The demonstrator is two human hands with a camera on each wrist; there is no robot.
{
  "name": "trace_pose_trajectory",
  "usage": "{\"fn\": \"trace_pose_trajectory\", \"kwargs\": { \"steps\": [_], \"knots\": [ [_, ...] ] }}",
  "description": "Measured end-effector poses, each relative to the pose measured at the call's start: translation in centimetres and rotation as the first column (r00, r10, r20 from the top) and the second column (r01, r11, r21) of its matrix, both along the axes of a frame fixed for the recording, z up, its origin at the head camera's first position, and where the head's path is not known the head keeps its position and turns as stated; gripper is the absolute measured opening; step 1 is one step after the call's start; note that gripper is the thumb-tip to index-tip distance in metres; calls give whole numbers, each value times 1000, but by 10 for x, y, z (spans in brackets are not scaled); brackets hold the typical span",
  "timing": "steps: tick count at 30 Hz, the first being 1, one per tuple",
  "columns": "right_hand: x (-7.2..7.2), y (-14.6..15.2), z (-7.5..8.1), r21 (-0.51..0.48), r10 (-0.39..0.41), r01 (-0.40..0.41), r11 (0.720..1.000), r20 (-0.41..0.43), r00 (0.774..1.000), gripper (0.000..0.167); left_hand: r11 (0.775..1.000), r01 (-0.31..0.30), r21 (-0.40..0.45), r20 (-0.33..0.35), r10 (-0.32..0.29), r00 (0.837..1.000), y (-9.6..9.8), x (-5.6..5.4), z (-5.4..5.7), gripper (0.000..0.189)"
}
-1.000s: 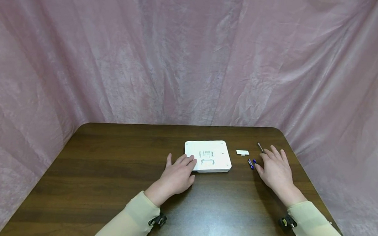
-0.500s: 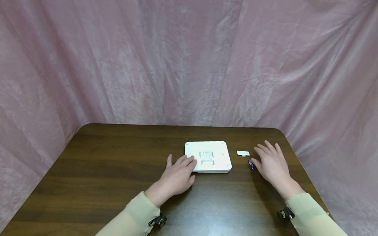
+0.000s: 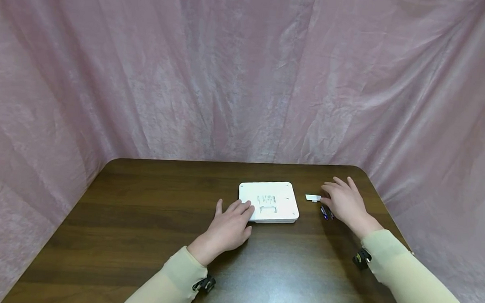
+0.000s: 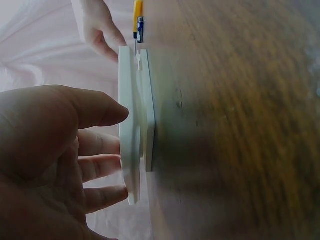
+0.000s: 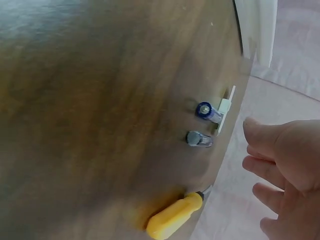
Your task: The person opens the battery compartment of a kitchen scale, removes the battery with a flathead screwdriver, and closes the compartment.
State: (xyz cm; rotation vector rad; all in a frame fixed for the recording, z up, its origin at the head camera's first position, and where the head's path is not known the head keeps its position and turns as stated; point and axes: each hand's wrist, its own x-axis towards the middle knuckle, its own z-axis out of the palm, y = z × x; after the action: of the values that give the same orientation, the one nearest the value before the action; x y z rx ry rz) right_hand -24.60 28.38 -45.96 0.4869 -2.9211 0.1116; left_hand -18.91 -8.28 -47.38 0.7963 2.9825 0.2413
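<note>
A flat white device (image 3: 279, 197) lies on the table with a printed label and a small rectangular recess on its upper face. My left hand (image 3: 228, 226) rests its straight fingertips on the near left corner of it. My right hand (image 3: 346, 203) hovers at the right, fingers loosely bent and holding nothing. Its thumb side is closest to the small white cover (image 3: 312, 197), partly overlapping it in the head view. Two batteries (image 5: 209, 112) lie beside the cover, below the hand. A yellow-handled screwdriver (image 5: 175, 217) lies further right; the hand hides it in the head view.
The brown wooden table (image 3: 139, 237) has its far edge just behind the device. A pink curtain (image 3: 230, 77) hangs behind and along both sides.
My right hand has moved left and away from me, from near the screwdriver to above the batteries and beside the cover. The left hand and the device stay put.
</note>
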Motion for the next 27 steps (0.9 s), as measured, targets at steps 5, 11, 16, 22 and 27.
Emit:
{"fn": "trace_pose_trajectory", "kwargs": {
  "steps": [5, 11, 16, 22, 27],
  "knots": [
    [-6, -6, 4, 9, -8, 7, 1000, 50, 999, 39, 1000, 4, 2, 0, -4, 1000, 0, 1, 2, 58],
    [-11, -11, 4, 23, -17, 15, 1000, 98, 995, 37, 1000, 8, 6, -9, -8, 1000, 0, 2, 2, 57],
    [-14, -11, 3, 34, -30, 26, 999, 117, 993, 33, 1000, 9, 3, -17, -9, 1000, 0, 2, 1, 57],
    [-18, -11, -1, 59, -24, 17, 998, 127, 992, 23, 1000, 10, -5, -12, -10, 1000, 1, 1, 0, 58],
    [-22, -12, -3, 62, -7, -1, 998, 132, 991, 13, 1000, 5, -9, -13, -5, 1000, 1, 0, 0, 58]
  ]
}}
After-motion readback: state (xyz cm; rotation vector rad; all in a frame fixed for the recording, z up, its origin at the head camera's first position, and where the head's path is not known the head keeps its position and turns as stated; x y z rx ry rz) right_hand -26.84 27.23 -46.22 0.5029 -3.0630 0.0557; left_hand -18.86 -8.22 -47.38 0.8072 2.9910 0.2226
